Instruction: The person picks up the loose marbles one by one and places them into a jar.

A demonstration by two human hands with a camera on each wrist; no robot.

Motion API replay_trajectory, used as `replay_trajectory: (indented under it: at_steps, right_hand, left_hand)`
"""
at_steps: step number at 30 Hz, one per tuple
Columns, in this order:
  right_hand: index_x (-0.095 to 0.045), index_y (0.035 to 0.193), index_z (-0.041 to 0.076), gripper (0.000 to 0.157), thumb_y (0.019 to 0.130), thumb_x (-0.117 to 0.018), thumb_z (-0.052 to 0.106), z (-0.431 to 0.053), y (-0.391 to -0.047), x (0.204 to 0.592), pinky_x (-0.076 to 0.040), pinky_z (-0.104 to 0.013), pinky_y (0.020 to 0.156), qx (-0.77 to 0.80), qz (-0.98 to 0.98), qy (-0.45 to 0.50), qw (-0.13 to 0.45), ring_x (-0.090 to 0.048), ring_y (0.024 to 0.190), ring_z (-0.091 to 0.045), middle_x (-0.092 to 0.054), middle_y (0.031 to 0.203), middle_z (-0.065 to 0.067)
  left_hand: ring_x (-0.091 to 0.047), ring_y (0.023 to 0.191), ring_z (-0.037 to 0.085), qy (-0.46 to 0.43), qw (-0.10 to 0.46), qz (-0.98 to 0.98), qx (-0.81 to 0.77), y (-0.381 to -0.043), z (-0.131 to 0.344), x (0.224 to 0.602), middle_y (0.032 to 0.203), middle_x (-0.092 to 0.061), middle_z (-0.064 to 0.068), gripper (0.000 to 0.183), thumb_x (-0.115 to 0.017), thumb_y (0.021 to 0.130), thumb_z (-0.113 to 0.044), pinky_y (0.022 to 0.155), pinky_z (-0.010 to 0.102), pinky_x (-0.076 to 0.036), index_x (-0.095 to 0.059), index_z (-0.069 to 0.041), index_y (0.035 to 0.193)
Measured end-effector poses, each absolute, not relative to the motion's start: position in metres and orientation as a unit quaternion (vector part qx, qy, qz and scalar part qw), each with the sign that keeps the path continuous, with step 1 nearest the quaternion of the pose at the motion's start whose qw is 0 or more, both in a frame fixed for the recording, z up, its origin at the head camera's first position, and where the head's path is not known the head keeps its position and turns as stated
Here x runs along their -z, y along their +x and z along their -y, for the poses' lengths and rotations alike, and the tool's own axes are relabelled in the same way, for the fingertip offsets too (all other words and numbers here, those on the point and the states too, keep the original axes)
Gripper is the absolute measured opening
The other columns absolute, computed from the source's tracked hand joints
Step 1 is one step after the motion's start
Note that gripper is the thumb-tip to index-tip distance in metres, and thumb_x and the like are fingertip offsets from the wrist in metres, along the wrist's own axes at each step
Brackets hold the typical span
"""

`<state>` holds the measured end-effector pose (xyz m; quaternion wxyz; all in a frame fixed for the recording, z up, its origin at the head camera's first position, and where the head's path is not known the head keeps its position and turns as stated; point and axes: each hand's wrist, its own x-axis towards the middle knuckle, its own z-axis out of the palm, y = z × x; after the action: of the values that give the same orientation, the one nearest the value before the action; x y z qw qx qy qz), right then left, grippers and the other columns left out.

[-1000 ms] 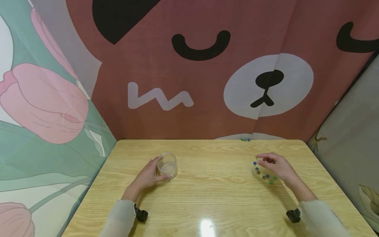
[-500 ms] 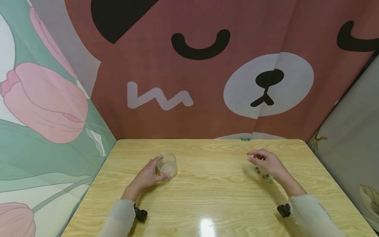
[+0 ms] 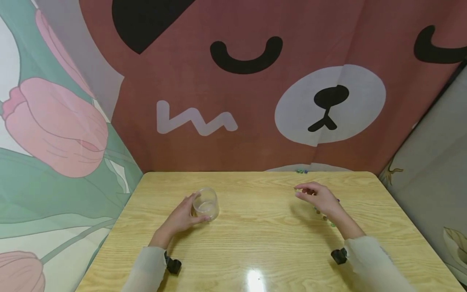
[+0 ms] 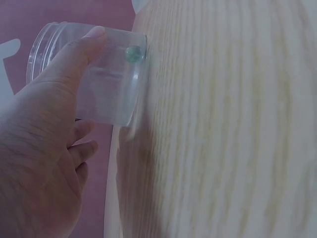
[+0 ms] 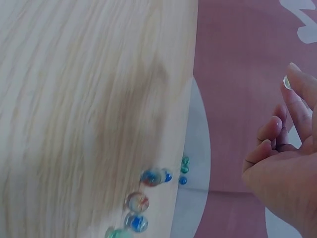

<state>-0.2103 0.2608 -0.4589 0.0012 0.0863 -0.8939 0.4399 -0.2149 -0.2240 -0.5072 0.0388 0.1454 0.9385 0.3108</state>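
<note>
A clear, open-topped plastic jar point(image 3: 206, 204) stands on the left part of the table. My left hand point(image 3: 181, 215) holds it from the side, thumb along the near wall. In the left wrist view a green marble point(image 4: 133, 54) shows low in the jar. Above the table at the right, my right hand point(image 3: 322, 199) pinches a pale glass marble point(image 5: 287, 83) between thumb and index finger, with the other fingers curled in. Below and behind this hand lies a curved row of marbles point(image 5: 138, 202), blue, brownish and green, partly hidden by the wrist in the head view.
The wood-grain table point(image 3: 251, 235) reaches back to a bear-print curtain point(image 3: 255, 150). A few small green and blue marbles point(image 3: 301, 171) sit at the table's back edge. Floral cloth point(image 3: 62, 129) hangs along the left side. Each wrist wears a small black camera point(image 3: 339, 256).
My right hand has lifted a marble from the far end of the row and moved it left. The left hand and the jar have stayed where they were.
</note>
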Motion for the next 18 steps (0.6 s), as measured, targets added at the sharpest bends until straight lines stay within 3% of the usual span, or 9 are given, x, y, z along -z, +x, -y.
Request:
replay_trajectory:
  at_steps: [11, 18]
  right_hand:
    - [-0.073, 0.122, 0.010, 0.032, 0.096, -0.073, 0.030, -0.235, -0.218, 0.458, -0.047, -0.029, 0.069, -0.470, 0.876, 0.106, 0.005, -0.050, 0.087, -0.021, -0.059, 0.100, -0.007]
    - [-0.073, 0.123, 0.010, 0.034, 0.096, -0.072, 0.030, -0.214, -0.220, 0.456, -0.045, -0.030, 0.068, -0.492, 0.863, 0.118, -0.007, -0.049, 0.086, -0.021, -0.059, 0.103, -0.008]
  left_hand:
    - [-0.021, 0.149, 0.050, 0.154, 0.036, -0.936, -0.313, -0.216, 0.225, 0.508, 0.161, -0.029, 0.028, 0.101, -0.080, 0.081, -0.057, 0.119, 0.064, -0.023, -0.033, -0.010, 0.158]
    - [-0.021, 0.149, 0.051, 0.151, 0.034, -0.940, -0.303, -0.216, 0.226, 0.509, 0.161, -0.025, 0.031, 0.103, -0.080, 0.081, -0.058, 0.119, 0.064, -0.024, -0.032, -0.010, 0.158]
